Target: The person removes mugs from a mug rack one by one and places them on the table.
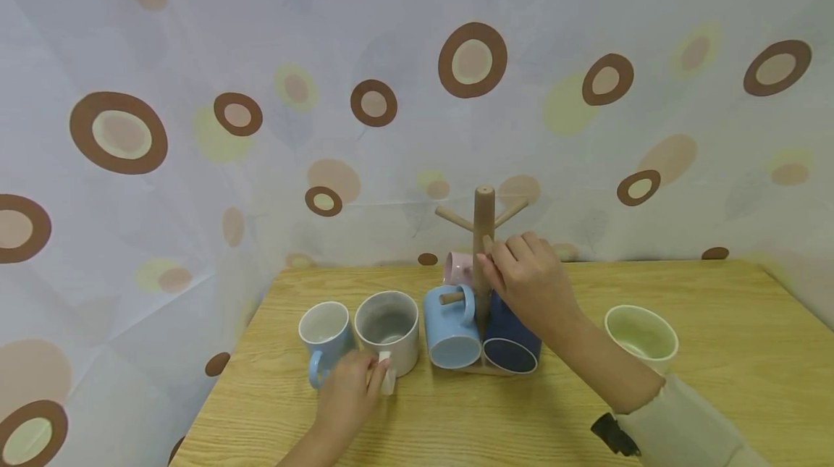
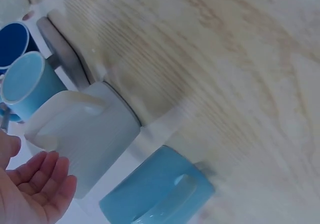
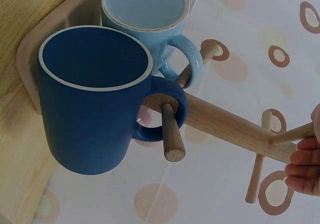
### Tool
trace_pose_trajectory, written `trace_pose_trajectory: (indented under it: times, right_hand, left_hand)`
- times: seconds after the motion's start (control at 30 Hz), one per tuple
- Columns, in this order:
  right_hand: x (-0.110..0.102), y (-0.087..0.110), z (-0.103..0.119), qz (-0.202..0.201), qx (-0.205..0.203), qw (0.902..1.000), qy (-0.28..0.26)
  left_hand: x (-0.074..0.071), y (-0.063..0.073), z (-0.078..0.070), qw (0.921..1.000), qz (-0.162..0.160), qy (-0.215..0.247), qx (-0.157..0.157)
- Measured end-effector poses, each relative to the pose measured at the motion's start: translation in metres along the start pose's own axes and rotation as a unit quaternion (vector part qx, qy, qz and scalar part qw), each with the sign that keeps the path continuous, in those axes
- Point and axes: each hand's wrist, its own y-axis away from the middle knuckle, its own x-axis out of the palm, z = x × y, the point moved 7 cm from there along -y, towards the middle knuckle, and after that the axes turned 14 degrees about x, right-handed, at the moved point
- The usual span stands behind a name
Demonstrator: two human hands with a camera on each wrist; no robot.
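My left hand [image 1: 348, 387] is at the handle of a white mug [image 1: 405, 347], which stands upright; in the left wrist view its fingers are loosely bent beside the handle, not wrapped round it. A light blue mug [image 1: 334, 352] stands just left of the white one. With thumb and fingers, my right hand [image 1: 536, 284] grips an upper peg [image 3: 295, 134] of a wooden mug tree [image 1: 483, 217]. Hanging by their handles on lower pegs are a second light blue mug [image 1: 441, 316] and a dark blue mug [image 3: 90, 129], mouths tipped downward. A pink mug [image 1: 457, 269] shows partly behind the post.
A pale green cup [image 1: 659, 364] stands on the wooden table [image 1: 736, 380] to the right, close by the right forearm. Two other upper pegs [image 1: 454, 219] stick out from the post. A patterned cloth [image 1: 404, 32] hangs behind the table.
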Motion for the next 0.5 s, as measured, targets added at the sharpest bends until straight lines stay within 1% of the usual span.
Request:
trace_pose_trajectory:
  times: [0.07,0.13,0.27,0.33,0.4,0.5]
  right_hand:
    - [0.0,0.0,0.0,-0.001,0.0,1.0,-0.002]
    - [0.0,0.0,0.0,-0.002,0.0,1.0,-0.005]
    - [0.0,0.0,0.0,-0.002,0.002,1.0,-0.008]
    - [0.0,0.0,-0.001,-0.002,0.003,1.0,-0.006]
    - [0.001,0.0,-0.001,0.0,0.003,1.0,-0.003]
    - [0.001,0.001,-0.001,0.002,0.003,1.0,0.0]
  left_hand:
    - [-0.006,-0.004,-0.006,0.9984,-0.032,-0.033,0.032]
    - [-0.012,-0.008,-0.013,0.9937,-0.059,-0.064,0.07]
    - [-0.017,-0.023,-0.028,0.9787,-0.103,-0.117,0.133]
    - [-0.018,-0.031,-0.033,0.9734,-0.116,-0.13,0.148]
    - [-0.017,-0.04,-0.038,0.9699,-0.122,-0.137,0.16]
    - [-0.014,-0.052,-0.043,0.9667,-0.127,-0.142,0.171]
